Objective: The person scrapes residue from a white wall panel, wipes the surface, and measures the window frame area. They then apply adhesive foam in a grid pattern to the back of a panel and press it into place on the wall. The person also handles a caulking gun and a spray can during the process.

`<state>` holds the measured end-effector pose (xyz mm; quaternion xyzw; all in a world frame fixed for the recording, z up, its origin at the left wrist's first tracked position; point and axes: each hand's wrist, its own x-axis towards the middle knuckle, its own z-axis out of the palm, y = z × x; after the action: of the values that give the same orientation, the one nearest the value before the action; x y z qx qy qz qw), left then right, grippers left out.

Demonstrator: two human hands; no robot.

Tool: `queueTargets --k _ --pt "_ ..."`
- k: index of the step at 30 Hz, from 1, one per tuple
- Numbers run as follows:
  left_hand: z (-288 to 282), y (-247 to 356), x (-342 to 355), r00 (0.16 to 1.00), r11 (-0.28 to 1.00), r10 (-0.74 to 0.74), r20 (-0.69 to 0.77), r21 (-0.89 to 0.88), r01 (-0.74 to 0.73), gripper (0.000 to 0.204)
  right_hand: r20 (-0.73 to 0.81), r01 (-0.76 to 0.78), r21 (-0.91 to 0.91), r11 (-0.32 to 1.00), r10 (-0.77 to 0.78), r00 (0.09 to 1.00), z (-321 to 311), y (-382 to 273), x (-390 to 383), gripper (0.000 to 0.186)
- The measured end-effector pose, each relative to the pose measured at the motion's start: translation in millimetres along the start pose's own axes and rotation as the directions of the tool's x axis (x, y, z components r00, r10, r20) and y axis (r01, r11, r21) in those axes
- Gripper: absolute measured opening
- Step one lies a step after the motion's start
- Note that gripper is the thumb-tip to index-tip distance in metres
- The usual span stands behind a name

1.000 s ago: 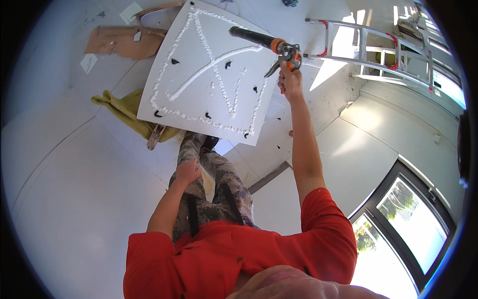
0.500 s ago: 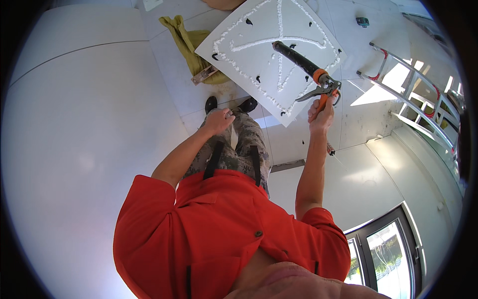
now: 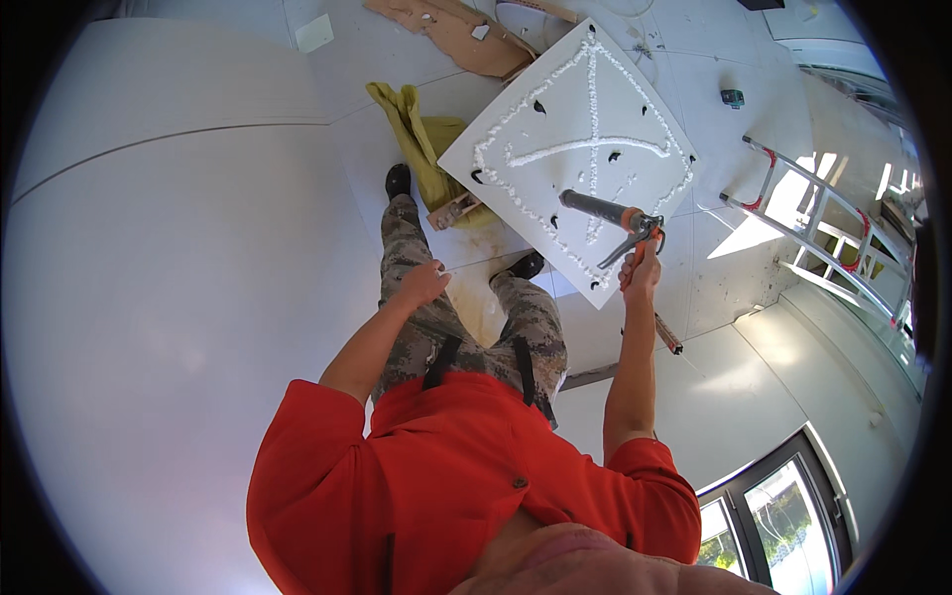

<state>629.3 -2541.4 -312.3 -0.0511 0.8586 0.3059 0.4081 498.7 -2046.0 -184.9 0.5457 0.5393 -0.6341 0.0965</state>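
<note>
A caulking gun (image 3: 602,209) with a dark barrel and orange fittings is in my right hand (image 3: 640,269), whose fingers wrap round its handle. Its barrel points left and away from me, above a large white square panel (image 3: 570,169). Lines of white bead (image 3: 595,94) run round the panel's border and across its middle, and several small black pieces (image 3: 614,157) are spread over it. My left hand (image 3: 424,284) hangs in front of my left thigh, closed, with a small pale thing I cannot make out at its fingertips.
An olive cloth (image 3: 433,144) and a small wooden piece (image 3: 454,211) lie left of the panel. Torn cardboard (image 3: 461,38) is beyond it. On the right stand an aluminium ladder (image 3: 808,218) and a small dark-green device (image 3: 732,98). A cartridge-like tube (image 3: 667,334) shows beside my right forearm.
My feet have moved apart, the left one forward. The caulking gun has come lower and nearer in the picture, still in my right hand. More of the panel's far corner and the cardboard shows.
</note>
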Motion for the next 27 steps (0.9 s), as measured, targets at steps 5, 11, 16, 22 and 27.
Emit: queueTargets --k 5,11,16,22,27 --pt "-99.9 -37.6 45.0 0.996 0.980 0.056 0.072 0.184 -0.069 0.039 0.133 0.221 -0.285 0.933 -0.190 0.973 102.3 -27.9 -68.3 0.055" --pt "-168.3 -89.4 93.4 0.977 0.943 0.211 0.020 0.260 -0.209 0.028 0.171 0.079 0.455 0.887 -0.174 0.970 313.7 -24.4 -14.8 0.051" --pt "-203.3 -98.7 108.3 0.972 0.963 0.214 -0.096 0.187 -0.194 0.020 0.703 -0.638 0.630 0.443 0.022 0.710 518.2 59.8 209.7 0.032" --pt "-218.9 -114.2 110.6 0.960 0.979 0.183 -0.211 0.124 -0.159 0.021 0.752 -0.724 0.611 0.320 0.053 0.657 717.2 112.2 351.5 0.041" --pt "-218.4 -123.7 115.1 0.976 0.976 0.135 -0.168 0.196 -0.101 0.021 0.767 -0.730 0.574 0.372 0.070 0.638 737.8 140.0 435.5 0.043"
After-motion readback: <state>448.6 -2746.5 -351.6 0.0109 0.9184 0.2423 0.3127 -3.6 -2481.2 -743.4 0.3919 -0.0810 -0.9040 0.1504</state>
